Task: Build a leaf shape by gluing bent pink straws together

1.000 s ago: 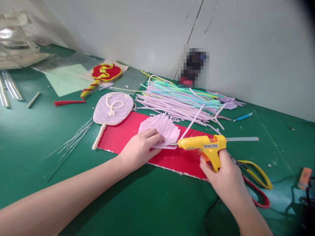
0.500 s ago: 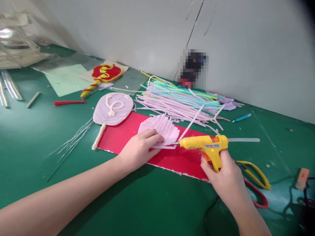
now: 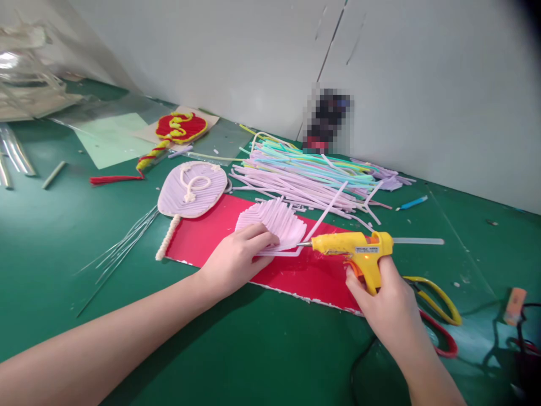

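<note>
A leaf-like piece of lilac pipe cleaners (image 3: 274, 220), laid in slanting rows, rests on a red board (image 3: 296, 276). My left hand (image 3: 240, 248) holds its lower left side, fingers curled over the top and thumb below. A bent lilac pipe cleaner (image 3: 325, 211) runs along its lower edge and rises at the right. In my right hand (image 3: 386, 299) is a yellow hot glue gun (image 3: 350, 245), a clear glue stick (image 3: 418, 241) protruding from its back. The nozzle tip is at the piece's lower right edge; whether it touches cannot be made out.
Loose pastel pipe cleaners (image 3: 304, 175) lie piled behind the board. A finished lilac fan (image 3: 194, 189) overlaps its left end, near thin wires (image 3: 120, 248). A red and yellow fan (image 3: 181, 127) lies farther back. Scissors (image 3: 439, 307) and a cable (image 3: 357, 361) are by my right wrist.
The glue gun has shifted slightly right along the lower edge of the piece. My left hand keeps its hold. The whole view has drifted a little.
</note>
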A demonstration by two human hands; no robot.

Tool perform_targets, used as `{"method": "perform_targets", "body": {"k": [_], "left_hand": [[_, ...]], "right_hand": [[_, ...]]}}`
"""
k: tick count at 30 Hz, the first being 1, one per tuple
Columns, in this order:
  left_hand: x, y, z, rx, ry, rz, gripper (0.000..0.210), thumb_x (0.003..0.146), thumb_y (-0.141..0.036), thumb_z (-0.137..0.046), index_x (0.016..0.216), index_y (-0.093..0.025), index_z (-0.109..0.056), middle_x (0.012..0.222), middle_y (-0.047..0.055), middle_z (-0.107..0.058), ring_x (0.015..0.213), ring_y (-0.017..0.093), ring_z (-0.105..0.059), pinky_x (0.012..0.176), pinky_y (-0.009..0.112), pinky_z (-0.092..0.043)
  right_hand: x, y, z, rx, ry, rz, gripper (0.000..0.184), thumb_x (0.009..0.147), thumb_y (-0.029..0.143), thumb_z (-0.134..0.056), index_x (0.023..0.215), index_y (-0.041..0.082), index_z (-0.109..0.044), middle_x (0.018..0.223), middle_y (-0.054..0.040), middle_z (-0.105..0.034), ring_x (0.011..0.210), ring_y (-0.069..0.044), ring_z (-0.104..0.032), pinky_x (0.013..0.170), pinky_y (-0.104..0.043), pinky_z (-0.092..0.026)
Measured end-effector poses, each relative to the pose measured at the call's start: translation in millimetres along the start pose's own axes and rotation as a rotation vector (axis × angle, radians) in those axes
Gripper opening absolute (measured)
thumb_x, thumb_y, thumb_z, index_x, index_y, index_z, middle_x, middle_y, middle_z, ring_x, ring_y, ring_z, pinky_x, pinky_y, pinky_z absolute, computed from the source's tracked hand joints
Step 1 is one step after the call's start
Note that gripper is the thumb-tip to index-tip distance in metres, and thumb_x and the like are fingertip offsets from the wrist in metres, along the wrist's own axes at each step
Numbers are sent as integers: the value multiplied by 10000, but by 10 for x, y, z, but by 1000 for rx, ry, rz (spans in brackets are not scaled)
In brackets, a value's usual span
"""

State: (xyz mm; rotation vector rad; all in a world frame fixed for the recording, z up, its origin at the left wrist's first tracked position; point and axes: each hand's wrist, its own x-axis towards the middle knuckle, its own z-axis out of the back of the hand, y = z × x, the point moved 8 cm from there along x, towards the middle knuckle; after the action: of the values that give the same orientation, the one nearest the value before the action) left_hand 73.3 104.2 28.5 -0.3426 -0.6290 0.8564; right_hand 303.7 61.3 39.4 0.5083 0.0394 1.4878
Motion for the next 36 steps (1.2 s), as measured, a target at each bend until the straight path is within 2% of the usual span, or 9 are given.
{"method": "perform_targets", "body": {"k": [13,22,30,36], "left_hand": [[6,-5,1,-12,5,2,121,859,-155,-516,945,-192,-593,917,30,-605,846,146,-616,746,233,-501],[-5,-3,15,-17,0,3,117,866,-163,-510,944,-195,-591,919,30,-606,852,144,-614,754,232,-498],[9,-21,20,-22,-6,-4,123,864,-160,-504,940,-195,-595,924,29,-609,842,141,-616,743,227,-498],[1,-11,11,-26,7,0,126,867,-168,-503,945,-198,-596,934,33,-609,851,140,-617,758,230,-501]], "right_hand": [[44,-82,-57,6,32,-44,341,775,425,-528,1038,206,-527,842,-78,-689,652,-222,-667,417,-258,-451],[53,-82,-70,60,61,-103,343,784,397,-505,1057,189,-511,958,-107,-685,798,-235,-681,556,-270,-521],[64,-191,-136,68,81,-112,334,773,409,-522,1030,197,-505,900,-87,-684,713,-215,-678,501,-248,-516],[51,-152,-117,96,50,-110,324,780,401,-514,1032,199,-507,921,-96,-681,752,-227,-676,525,-262,-519]]}}
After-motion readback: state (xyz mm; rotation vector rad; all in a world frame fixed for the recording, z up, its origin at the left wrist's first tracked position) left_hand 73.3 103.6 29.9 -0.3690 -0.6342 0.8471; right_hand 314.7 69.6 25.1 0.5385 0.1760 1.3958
